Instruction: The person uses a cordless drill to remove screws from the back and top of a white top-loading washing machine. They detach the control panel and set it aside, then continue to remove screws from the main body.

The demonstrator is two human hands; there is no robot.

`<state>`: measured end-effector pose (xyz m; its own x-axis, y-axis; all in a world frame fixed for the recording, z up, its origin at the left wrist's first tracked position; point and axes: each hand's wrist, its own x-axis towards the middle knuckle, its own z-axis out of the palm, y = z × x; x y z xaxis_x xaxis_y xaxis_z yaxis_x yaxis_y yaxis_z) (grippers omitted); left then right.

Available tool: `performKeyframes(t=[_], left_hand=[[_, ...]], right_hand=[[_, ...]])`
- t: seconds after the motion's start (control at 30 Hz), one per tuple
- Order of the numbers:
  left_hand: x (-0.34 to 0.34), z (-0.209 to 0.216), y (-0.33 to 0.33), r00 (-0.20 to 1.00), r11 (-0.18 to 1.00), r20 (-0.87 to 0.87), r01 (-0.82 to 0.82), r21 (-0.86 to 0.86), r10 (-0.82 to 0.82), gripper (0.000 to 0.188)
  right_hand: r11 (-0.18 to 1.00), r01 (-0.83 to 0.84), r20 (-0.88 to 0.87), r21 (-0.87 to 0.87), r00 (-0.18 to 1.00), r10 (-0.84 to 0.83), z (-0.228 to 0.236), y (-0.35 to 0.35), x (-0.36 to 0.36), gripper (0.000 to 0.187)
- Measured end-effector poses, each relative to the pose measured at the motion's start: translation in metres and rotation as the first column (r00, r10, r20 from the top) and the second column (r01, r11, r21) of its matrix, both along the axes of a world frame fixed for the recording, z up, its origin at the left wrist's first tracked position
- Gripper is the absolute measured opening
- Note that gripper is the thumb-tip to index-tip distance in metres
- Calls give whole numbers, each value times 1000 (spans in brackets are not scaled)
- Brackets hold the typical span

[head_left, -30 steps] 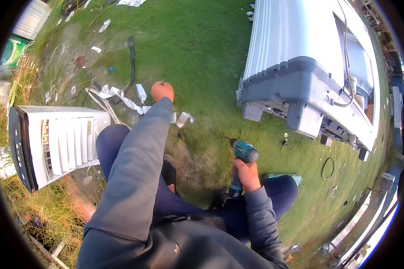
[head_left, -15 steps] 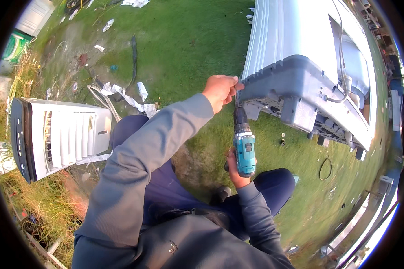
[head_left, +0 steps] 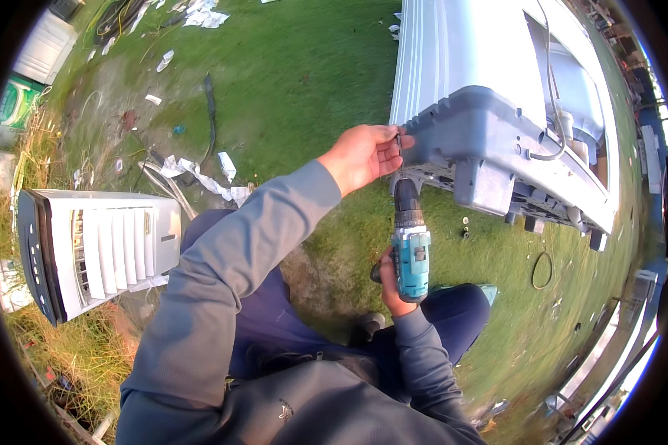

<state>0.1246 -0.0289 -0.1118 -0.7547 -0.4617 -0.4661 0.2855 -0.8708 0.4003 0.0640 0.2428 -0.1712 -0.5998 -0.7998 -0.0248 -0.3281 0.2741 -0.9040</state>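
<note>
My right hand (head_left: 395, 285) is wrapped round the grip of a teal and black cordless drill (head_left: 412, 256). The drill's chuck points away from me, and its thin bit reaches up beside my other hand. My left hand (head_left: 367, 154) pinches a thin dark piece between thumb and forefinger, too small to name; the other fingers are half curled. It is beside the corner of a grey plastic base (head_left: 464, 141). That base belongs to a white appliance (head_left: 467, 52) lying tipped over, possibly a washing machine, with a grey hose (head_left: 560, 144) at its open side.
On the left stands a white louvred air cooler (head_left: 119, 241) with a dark top panel. White scraps (head_left: 200, 174) and a black strip (head_left: 211, 111) litter the grass. Right of the drill lie small round parts (head_left: 465, 228) and a dark loop (head_left: 542, 271).
The drill's tip has dropped back slightly from the base corner and shifted right. My left hand has turned, its fingers opening a little while the pinch stays. The view has shifted slightly.
</note>
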Motion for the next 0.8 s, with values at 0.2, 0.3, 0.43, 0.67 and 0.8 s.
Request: performKeyframes(t=[0.2,0.3,0.43,0.67,0.8], left_hand=[[2,5,2,1000,999,-6,26,-19,-26,18],[-5,14,10,999,998,-1,38,-55,-38,17],[-24,19,9,999,990,31,-19,-138,23,14],[-46,44,16,959,930,190,-137,-342,211,11],[-47,41,21,943,891,203,-158,-426,264,16]], right_hand=[[993,-58,128,-105,989,72,24,-1,4,15],[982,62,339,-179,941,2,48,-12,19,16],[997,33,10,-70,999,-32,22,-17,20,16],[983,112,47,-145,993,-107,9,-31,22,16],[987,79,144,-141,988,-58,37,-41,30,16]])
